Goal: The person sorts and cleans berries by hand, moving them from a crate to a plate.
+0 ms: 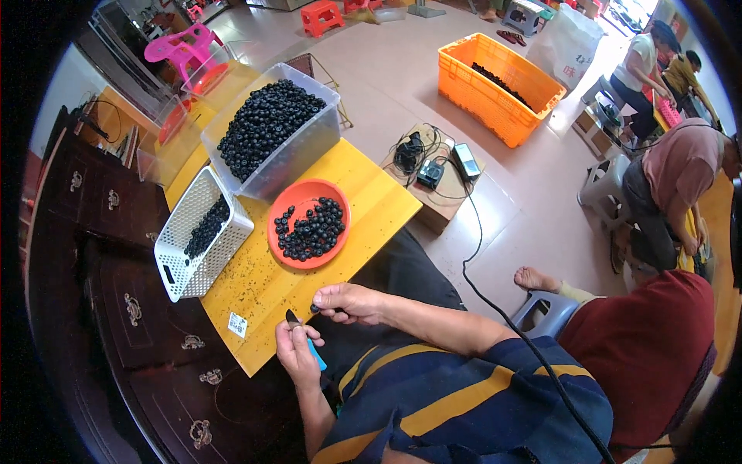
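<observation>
My left hand (297, 353) is closed around a small knife (317, 355) with a blue handle, its dark blade pointing up past the thumb. Just to the right, my right hand (352, 302) pinches a small dark round piece (314, 308), close to the blade but seemingly apart from it. Both hands are over the near edge of the yellow table (379, 203). Beyond them stands an orange-red bowl (276, 253) partly filled with similar dark round pieces (315, 230). Whether these are berries or beads, I cannot tell.
A clear plastic bin (290, 158) heaped with dark pieces and a white perforated basket (176, 282) stand on the table. Dark crumbs and a printed label (237, 325) lie nearby. Drawers (147, 309) border the left. A black cable (495, 300) crosses by my right arm. Other people sit at right.
</observation>
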Demonstrator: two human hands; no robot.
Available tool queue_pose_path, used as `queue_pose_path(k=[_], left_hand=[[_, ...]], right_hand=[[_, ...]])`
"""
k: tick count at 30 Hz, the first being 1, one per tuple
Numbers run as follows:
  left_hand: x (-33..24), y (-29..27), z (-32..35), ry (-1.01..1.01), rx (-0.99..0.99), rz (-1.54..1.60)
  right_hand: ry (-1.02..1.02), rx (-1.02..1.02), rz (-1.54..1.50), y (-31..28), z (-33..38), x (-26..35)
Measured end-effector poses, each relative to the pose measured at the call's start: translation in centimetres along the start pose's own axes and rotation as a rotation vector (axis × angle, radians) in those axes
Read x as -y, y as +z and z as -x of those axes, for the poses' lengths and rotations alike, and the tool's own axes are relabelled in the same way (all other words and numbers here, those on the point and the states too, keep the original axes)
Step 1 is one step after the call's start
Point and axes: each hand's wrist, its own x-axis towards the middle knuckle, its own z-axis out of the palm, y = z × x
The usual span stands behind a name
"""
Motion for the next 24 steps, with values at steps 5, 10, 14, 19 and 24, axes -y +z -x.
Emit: queue_pose_path(k=[5, 10, 14, 19, 24], left_hand=[[1.6, -0.6, -0.7, 0.036, 0.046, -0.064], [0.8, -0.3, -0.8, -0.019, 0.037, -0.073], [1.0, -0.4, -0.6, -0.017, 0.028, -0.148], [2.2, -1.0, -0.3, 0.077, 0.009, -0.360], [1.9, -1.2, 0.5, 0.031, -0.012, -0.415]], right_hand=[[0.000, -0.002, 0.055, -0.1, -0.4, -0.5], [-0.023, 0.011, 0.151, 0.2, -0.5, -0.6], [-0.036, 0.035, 0.136, 0.3, -0.9, -1.6], [0.008, 0.056, 0.133, 0.7, -0.1, -1.5], [0.028, 0.053, 0.120, 1.2, 0.0, -1.7]])
